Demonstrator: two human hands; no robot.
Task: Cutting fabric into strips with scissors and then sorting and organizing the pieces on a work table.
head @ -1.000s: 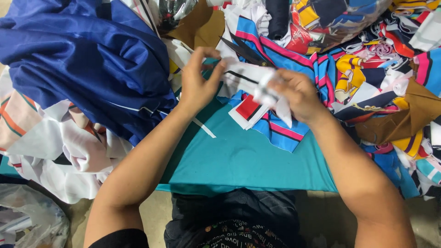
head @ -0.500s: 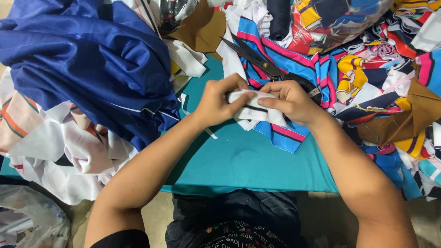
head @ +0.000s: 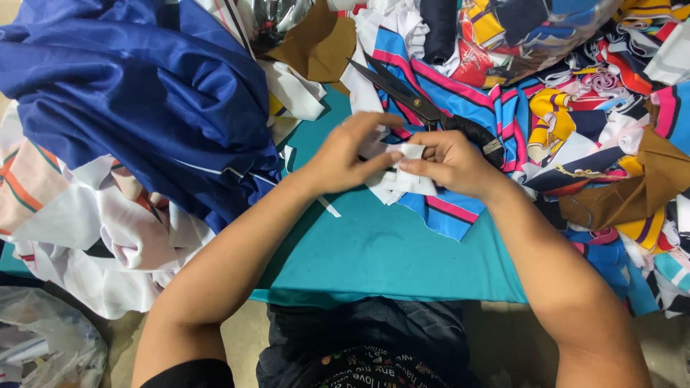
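Presently, work piece: a small white fabric piece (head: 404, 167) sits between both hands, above the teal bench (head: 388, 251) and over the edge of a blue cloth with pink stripes (head: 460, 93).
Left hand: the left hand (head: 343, 154) is curled, with the thumb and forefinger pinched onto the left end of the white piece; the other fingers arch over it.
Right hand: the right hand (head: 453, 164) is closed, with the fingertips pressing the right end of the same piece; the palm side is hidden.
Grip advice: keep both pinches near the edges, so that the middle of the piece stays flat and visible.
Tension: pull the two ends apart evenly; judged from the small size of the piece, an uneven pull is likely to skew it.
Support: rest the wrists low over the bench to steady the fingers.
Tool position: black-handled scissors (head: 417, 100) lie on the striped cloth just beyond the right hand, untouched.
Surroundings: a dark blue garment (head: 136, 93) is heaped on the left, white printed fabric (head: 86, 215) lies below it, and mixed coloured scraps (head: 611, 129) crowd the right.
Hazard: loose scraps near the piece may catch in the pinch; keep them apart.
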